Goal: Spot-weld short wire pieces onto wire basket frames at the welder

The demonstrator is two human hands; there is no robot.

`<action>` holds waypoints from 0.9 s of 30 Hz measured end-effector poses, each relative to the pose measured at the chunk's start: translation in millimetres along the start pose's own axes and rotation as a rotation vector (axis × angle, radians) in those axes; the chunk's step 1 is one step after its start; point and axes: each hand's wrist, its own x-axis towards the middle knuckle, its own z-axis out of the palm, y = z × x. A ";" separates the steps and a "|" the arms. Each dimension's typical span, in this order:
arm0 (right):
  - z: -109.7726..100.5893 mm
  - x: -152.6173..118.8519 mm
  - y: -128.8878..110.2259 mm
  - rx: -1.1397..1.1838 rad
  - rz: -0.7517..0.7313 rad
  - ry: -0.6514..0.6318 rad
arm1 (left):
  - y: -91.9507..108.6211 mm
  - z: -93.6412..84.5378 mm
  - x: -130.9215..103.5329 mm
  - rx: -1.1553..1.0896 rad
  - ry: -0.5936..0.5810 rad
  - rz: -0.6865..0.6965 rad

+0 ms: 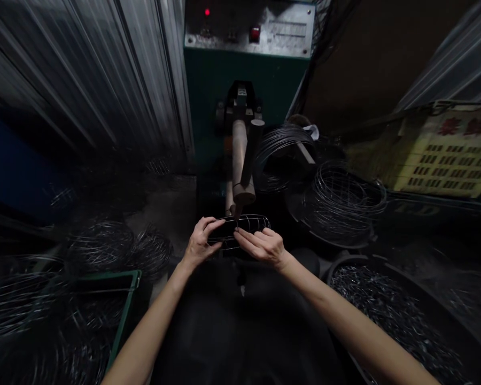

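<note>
A small oval wire frame with thin cross wires is held level at the tip of a machine's metal arm. My left hand grips its left end, thumb below and fingers above. On the near right side, my right hand has its fingertips pressed together at a wire close to the arm's tip. Whether a small piece sits between those fingertips is too dark to tell.
Behind stands a green machine with a red switch. Wire coils and a tub of wire rings lie right, above a tub of small metal pieces. A green crate is left, a yellow crate far right.
</note>
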 end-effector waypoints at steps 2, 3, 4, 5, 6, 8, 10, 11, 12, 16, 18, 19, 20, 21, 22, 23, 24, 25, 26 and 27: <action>2.3 -1.3 0.3 -0.014 0.009 -0.022 | -2.5 0.5 1.0 0.006 -0.010 -0.007; 3.3 -2.3 0.4 -0.031 0.013 -0.030 | -3.7 0.8 1.4 0.009 -0.013 -0.004; 4.2 -3.2 0.4 -0.048 0.014 -0.035 | -4.8 1.0 1.8 0.012 -0.015 0.003; 5.1 -4.0 0.3 -0.062 0.017 -0.037 | -5.7 1.1 2.2 0.018 -0.012 0.014; 5.9 -4.6 0.2 -0.070 0.017 -0.032 | -6.2 1.1 2.6 0.025 -0.007 0.028; 7.9 -4.3 -0.5 -0.072 0.019 0.010 | -5.9 0.2 3.2 0.032 0.003 0.053; 9.6 -1.8 -2.3 -0.047 0.036 0.043 | -3.6 -2.0 3.9 0.030 -0.001 0.057; 9.7 0.1 -3.7 -0.026 0.045 0.044 | -1.8 -3.5 4.3 0.035 -0.009 0.052; 8.6 1.9 -5.5 -0.007 0.057 0.036 | 0.2 -5.2 4.8 0.045 -0.022 0.044; -17.0 -5.4 -14.2 0.018 0.175 -0.022 | 5.7 -10.0 5.9 0.094 -0.066 0.035; -42.8 -30.0 -18.4 0.023 0.334 -0.035 | 5.2 -8.5 4.1 0.134 -0.037 0.057; -57.1 -49.7 -20.3 0.025 0.456 -0.045 | 4.3 -6.7 2.3 0.179 -0.010 0.078; -71.1 -74.2 -22.1 0.016 0.608 -0.062 | 3.3 -4.3 -0.1 0.235 0.023 0.105; -84.2 -103.0 -24.1 -0.005 0.801 -0.089 | 2.2 -1.7 -3.0 0.291 0.057 0.134; -95.7 -134.9 -26.6 -0.024 1.019 -0.153 | 1.1 0.8 -6.1 0.338 0.087 0.156; -105.1 -168.5 -30.0 -0.060 1.230 -0.217 | 0.1 3.0 -9.2 0.367 0.117 0.169; -112.4 -202.3 -34.7 -0.090 1.413 -0.312 | -1.0 4.6 -12.2 0.374 0.145 0.164; -117.6 -234.6 -40.9 -0.067 1.547 -0.458 | -2.4 5.5 -14.9 0.363 0.162 0.141; -120.8 -263.9 -48.4 -0.022 1.652 -0.584 | -4.2 6.0 -17.3 0.332 0.175 0.106; -122.5 -289.0 -56.9 0.049 1.746 -0.687 | -6.3 6.1 -19.2 0.286 0.183 0.063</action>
